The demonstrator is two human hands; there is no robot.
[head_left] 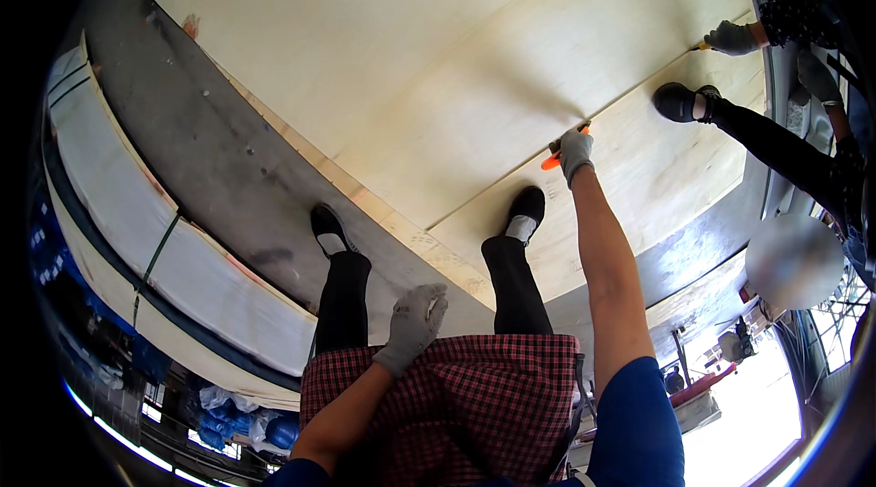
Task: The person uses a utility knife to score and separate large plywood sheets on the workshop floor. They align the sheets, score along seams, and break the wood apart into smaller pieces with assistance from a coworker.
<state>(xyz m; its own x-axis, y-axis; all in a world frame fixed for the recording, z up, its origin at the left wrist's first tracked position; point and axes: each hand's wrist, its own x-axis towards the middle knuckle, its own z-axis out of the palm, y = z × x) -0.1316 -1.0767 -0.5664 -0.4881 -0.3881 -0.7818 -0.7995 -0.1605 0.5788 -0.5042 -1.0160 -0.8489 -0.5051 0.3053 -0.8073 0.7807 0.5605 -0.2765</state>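
**Small orange-handled hand tool (550, 161) gripped on large, pale, flat wooden sheet (411, 77)**

Tool is held at the straight dark line (493, 186) across the sheet; handle wrapped by fingers of the grey-gloved right hand (575, 151). Grey-gloved left hand (415, 323) is kept off the sheet's near edge; fingers half curled, nothing seen in them. Tool judged light, stiff; best gripped round the handle, clear of the tip. Sheet likely stiff, unwieldy; best taken by its edges. Counted: one sheet; two tools, the second a yellow-handled tool (702, 46) held by a co-worker's gloved hand (730, 38) at the sheet's right side.
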